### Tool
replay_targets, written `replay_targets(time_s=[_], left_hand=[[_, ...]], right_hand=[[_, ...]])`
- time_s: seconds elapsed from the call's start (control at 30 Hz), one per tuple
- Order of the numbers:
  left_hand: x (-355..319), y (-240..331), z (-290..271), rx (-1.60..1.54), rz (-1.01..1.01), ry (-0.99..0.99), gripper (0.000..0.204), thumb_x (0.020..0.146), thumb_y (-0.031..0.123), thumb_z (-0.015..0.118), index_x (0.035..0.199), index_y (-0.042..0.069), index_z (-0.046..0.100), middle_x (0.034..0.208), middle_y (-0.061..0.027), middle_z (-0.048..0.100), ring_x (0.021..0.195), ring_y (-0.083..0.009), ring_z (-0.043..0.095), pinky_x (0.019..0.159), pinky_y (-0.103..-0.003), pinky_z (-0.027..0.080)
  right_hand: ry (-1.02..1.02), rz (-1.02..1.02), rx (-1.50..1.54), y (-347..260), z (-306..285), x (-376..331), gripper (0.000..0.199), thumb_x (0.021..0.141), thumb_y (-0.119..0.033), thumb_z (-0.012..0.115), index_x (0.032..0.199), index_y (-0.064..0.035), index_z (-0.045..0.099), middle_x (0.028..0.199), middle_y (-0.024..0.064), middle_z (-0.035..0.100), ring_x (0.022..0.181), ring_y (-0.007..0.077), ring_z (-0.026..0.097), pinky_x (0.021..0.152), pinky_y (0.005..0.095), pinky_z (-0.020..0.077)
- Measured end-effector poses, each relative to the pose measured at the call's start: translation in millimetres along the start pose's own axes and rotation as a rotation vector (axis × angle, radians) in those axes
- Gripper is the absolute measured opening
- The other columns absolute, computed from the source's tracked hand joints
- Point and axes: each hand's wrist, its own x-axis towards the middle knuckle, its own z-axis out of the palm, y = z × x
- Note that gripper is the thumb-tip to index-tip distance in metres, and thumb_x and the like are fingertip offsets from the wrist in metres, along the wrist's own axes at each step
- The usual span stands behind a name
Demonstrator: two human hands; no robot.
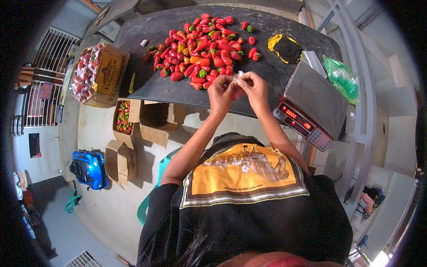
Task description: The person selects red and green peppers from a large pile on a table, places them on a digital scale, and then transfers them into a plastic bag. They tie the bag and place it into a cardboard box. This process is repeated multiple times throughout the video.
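Thin clear plastic bag (237, 80), light and limp, is pinched at its mouth by left hand (221, 91) and right hand (255, 86), both closed on it, above the desk (178, 91).

Grey scale (316, 95) with red-lit screen (296, 116) at right; brown cartons (111, 71) at left.

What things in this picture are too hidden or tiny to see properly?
- Head view: what the left hand and right hand pinch; only a bit of clear plastic shows, fingers cover the rest.
- Scale buttons: too small.
- Box of packed bags: contents too small and bent near the rim.
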Motion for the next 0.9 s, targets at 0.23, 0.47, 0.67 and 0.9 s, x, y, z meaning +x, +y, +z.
replay_targets(time_s=[0.23,0.47,0.67,0.9], left_hand=[[2,19,2,-0.165,-0.074,0.032,0.011,0.087,0.014,0.064,0.089,0.003,0.062,0.078,0.0002,0.061,0.066,-0.0057,0.057,0.056,-0.021,0.05],[8,48,-10,-0.207,-0.125,-0.104,0.009,0.081,0.008,0.068,0.087,0.001,0.065,0.079,-0.0006,0.064,0.074,-0.0061,0.056,0.069,-0.024,0.045],[17,82,-33,-0.213,-0.052,-0.345,0.01,0.083,0.011,0.067,0.086,0.002,0.064,0.085,-0.0012,0.065,0.081,-0.0075,0.058,0.076,-0.024,0.046],[23,110,-38,-0.307,-0.085,-0.467,0.01,0.083,0.011,0.067,0.088,0.002,0.063,0.086,-0.0019,0.065,0.082,-0.0075,0.059,0.077,-0.023,0.046]], right_hand=[[0.085,-0.086,0.035,-11,6,5,0.017,0.081,0.0,0.06,0.098,-0.0011,0.056,0.079,0.0061,0.06,0.073,0.0127,0.06,0.07,0.0291,0.0474],[-0.125,-0.14,-0.1,-36,-17,17,0.023,0.082,0.001,0.06,0.104,-0.0021,0.061,0.082,0.0027,0.061,0.079,0.0089,0.059,0.072,0.024,0.0467],[-0.475,-0.252,-0.219,-71,-52,29,0.014,0.08,-0.009,0.066,0.093,-0.0021,0.064,0.086,0.004,0.064,0.084,0.0132,0.061,0.078,0.0281,0.0465],[-0.579,-0.58,-0.509,-109,-67,37,0.013,0.082,-0.012,0.064,0.088,-0.0016,0.058,0.087,0.0059,0.057,0.083,0.0186,0.057,0.077,0.0329,0.044]])
